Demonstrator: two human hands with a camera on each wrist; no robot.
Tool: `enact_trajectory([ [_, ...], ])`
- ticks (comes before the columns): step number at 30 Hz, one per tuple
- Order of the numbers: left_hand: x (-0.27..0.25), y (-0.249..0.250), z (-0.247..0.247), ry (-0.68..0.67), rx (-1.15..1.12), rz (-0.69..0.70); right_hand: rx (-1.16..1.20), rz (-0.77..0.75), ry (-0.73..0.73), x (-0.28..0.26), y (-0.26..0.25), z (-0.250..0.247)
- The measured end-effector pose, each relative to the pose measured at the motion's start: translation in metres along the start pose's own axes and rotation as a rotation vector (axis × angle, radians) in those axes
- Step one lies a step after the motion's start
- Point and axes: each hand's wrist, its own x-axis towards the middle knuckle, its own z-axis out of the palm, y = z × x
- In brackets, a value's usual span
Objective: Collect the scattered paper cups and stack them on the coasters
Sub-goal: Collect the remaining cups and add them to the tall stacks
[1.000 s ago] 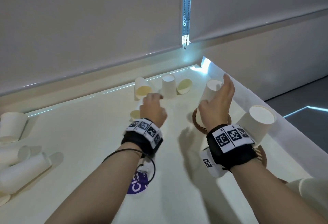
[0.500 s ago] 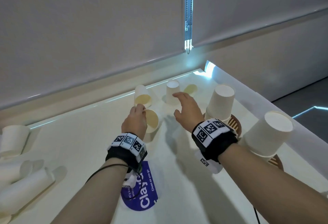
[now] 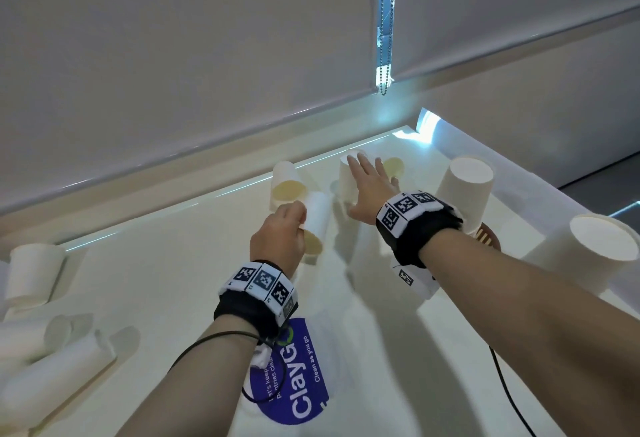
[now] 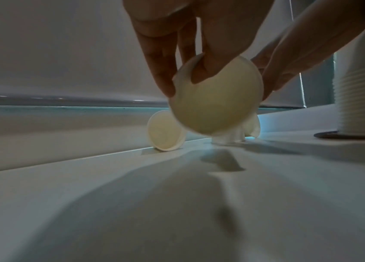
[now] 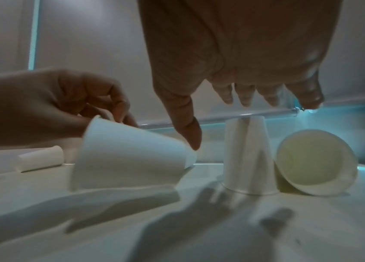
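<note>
In the head view my left hand (image 3: 294, 225) pinches the rim of a white paper cup (image 3: 318, 215) and holds it tilted, base away from me; the left wrist view shows its mouth (image 4: 217, 101) between thumb and fingers. My right hand (image 3: 362, 187) is spread over an upside-down cup (image 3: 346, 180) near the back edge, close to touching it. From the right wrist that cup (image 5: 247, 156) stands below my fingertips (image 5: 266, 96). A tall upside-down stack (image 3: 464, 187) stands on a brown coaster (image 3: 488, 237). A second stack (image 3: 602, 256) is at the right.
One cup (image 3: 287, 185) lies on its side left of the upside-down cup, another (image 3: 393, 166) to its right. Several more cups (image 3: 34, 336) lie at the table's left edge. A purple sticker (image 3: 298, 381) and a black cable (image 3: 509, 398) are near me. A ledge and blinds bound the back.
My right hand left the stack on the coaster and reached left and forward over the upside-down cup. My left hand took hold of a lying cup and lifted it, tilted.
</note>
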Motion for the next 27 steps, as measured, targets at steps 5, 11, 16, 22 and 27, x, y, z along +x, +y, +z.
enact_trajectory([
  [5, -0.005, -0.01, 0.013, -0.144, 0.008, 0.236, -0.053, 0.032, -0.059, 0.004, 0.008, 0.005],
  [11, -0.016, -0.001, 0.017, -0.496, 0.187, 0.257, -0.167, 0.033, 0.199, 0.007, 0.004, 0.001],
  [16, -0.018, -0.001, 0.018, -0.367, 0.049, 0.11, -0.226, 0.046, 0.245, 0.004, 0.001, -0.004],
  [22, -0.016, -0.004, 0.006, -0.314, 0.026, -0.206, -0.007, 0.133, 0.307, -0.016, -0.001, -0.002],
  [27, -0.011, -0.007, -0.017, -0.042, -0.507, -0.701, 0.398, 0.29, 0.124, -0.037, 0.0, -0.007],
])
